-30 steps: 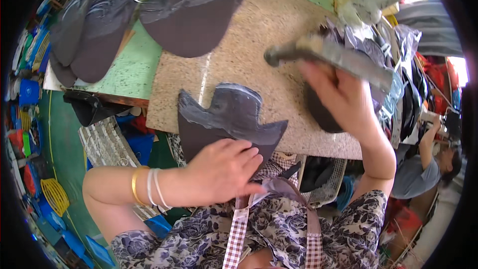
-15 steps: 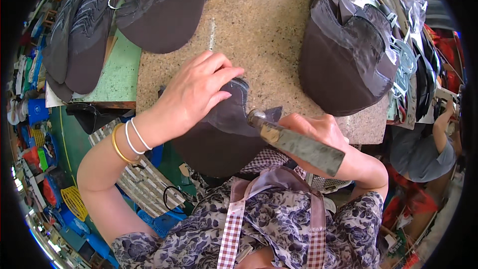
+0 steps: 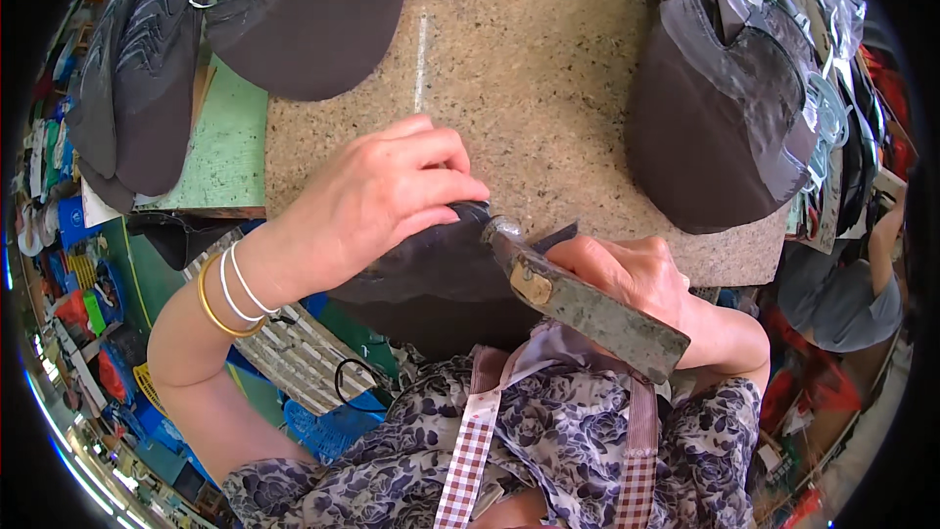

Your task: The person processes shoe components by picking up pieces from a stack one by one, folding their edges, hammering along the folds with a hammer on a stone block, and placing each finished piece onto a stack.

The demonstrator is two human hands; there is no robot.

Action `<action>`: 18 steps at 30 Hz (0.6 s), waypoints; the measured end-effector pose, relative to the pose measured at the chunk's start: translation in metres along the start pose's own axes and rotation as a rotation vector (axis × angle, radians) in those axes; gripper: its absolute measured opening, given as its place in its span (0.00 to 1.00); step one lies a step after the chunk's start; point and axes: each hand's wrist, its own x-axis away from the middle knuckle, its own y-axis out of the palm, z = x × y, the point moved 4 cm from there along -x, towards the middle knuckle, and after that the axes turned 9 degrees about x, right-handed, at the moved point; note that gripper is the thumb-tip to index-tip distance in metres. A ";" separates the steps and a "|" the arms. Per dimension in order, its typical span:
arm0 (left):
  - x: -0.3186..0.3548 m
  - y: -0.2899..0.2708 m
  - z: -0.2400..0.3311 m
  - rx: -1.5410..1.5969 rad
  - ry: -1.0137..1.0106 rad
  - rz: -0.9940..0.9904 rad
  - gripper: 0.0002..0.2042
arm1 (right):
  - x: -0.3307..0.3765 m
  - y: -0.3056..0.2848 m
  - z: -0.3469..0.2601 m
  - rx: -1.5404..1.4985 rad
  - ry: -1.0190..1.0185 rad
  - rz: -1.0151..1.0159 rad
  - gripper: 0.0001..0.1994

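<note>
My left hand (image 3: 387, 196) pinches the curved upper edge of a dark brown, flat fabric piece (image 3: 421, 279) that looks like a shoe upper. Part of the piece hangs over the near edge of the board, toward my lap. In my right hand (image 3: 627, 269) is a hammer (image 3: 602, 318), gripped close below its worn metal head; the handle is mostly hidden by the head. Its round face is right beside the piece's edge, close to my left fingertips. I cannot tell whether it touches. A dark pointed strip of the piece shows by my right fingers.
The speckled tan board (image 3: 529, 69) spreads before me. A stack of dark uppers (image 3: 725, 127) rests at its right, another stack (image 3: 313, 29) at the far left. More layered pieces (image 3: 147, 127) lie on the green surface (image 3: 230, 137). A person in grey (image 3: 832, 299) is at the right.
My left hand and the held edge have come nearer to me, and the fingers have curled down closer to the hammer's face. My right hand still grips the hammer in about the same place.
</note>
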 end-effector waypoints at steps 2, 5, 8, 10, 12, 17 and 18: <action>0.000 0.001 -0.002 -0.062 0.070 0.000 0.14 | 0.001 -0.003 0.003 -0.033 -0.006 0.000 0.13; 0.000 0.005 -0.003 -0.133 0.225 -0.012 0.14 | 0.007 -0.007 0.003 0.038 0.113 0.051 0.16; -0.001 0.006 0.000 -0.220 0.384 -0.013 0.14 | 0.007 -0.012 0.005 -0.012 0.181 0.089 0.14; 0.000 0.008 0.001 -0.272 0.398 -0.040 0.14 | 0.005 -0.013 0.006 -0.058 0.212 0.101 0.13; 0.002 0.011 0.000 -0.275 0.404 -0.018 0.15 | 0.001 -0.012 0.005 -0.034 0.235 0.102 0.11; 0.003 0.010 0.001 -0.260 0.378 -0.039 0.13 | -0.001 -0.003 0.003 0.124 0.185 -0.042 0.11; 0.004 0.008 -0.007 -0.086 0.285 0.001 0.12 | 0.000 -0.004 0.004 0.088 0.199 0.021 0.11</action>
